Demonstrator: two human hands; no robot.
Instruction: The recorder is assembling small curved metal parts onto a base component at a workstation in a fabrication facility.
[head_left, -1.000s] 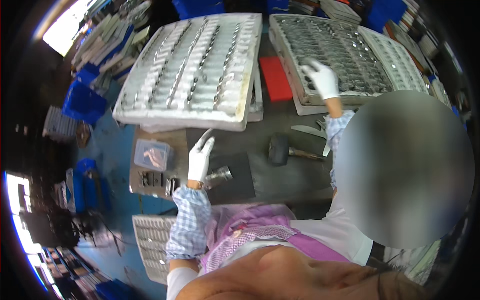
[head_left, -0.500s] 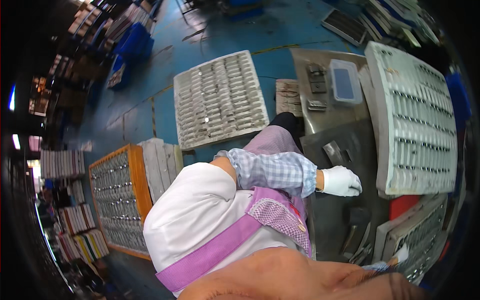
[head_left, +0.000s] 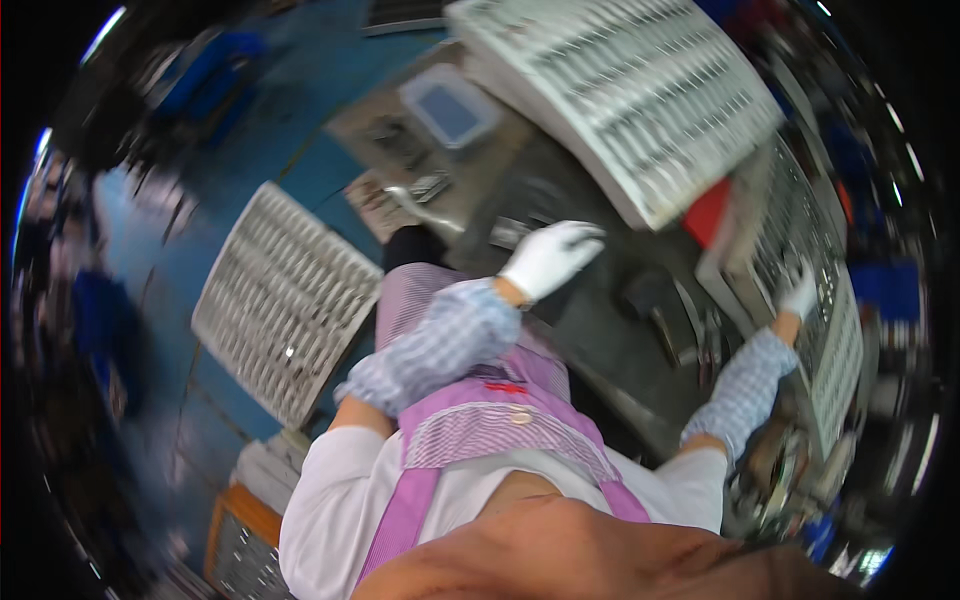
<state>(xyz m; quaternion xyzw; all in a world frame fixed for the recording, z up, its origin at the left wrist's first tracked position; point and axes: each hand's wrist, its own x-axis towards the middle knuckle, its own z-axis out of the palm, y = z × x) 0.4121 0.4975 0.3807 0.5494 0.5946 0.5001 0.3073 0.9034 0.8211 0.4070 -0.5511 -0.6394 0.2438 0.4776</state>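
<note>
My left hand (head_left: 552,258), in a white glove and checked sleeve, hovers over the dark work table (head_left: 590,330). Its fingers are loosely stretched with a gap between them, and nothing shows in them. Close by on the table lies a small metal block (head_left: 510,232). On the right, my right hand (head_left: 798,292), also gloved, reaches to a tray (head_left: 770,225) with rows of small shiny metal parts. Blur hides what its fingers do there. A large white tray (head_left: 640,110) with rows of similar parts leans at the table's far side.
Dark metal tools (head_left: 680,325) lie on the table between my hands. A clear plastic box (head_left: 450,105) stands at the far left of the table, beside dark metal blocks (head_left: 400,143). A slotted white tray (head_left: 288,300) stands at my left. Something red (head_left: 706,212) shows between the right-hand trays.
My view has swung to the right, so the table and trays sit further left. My right arm has come into full view at the right tray. My left hand stays over the table, its fingers straighter.
</note>
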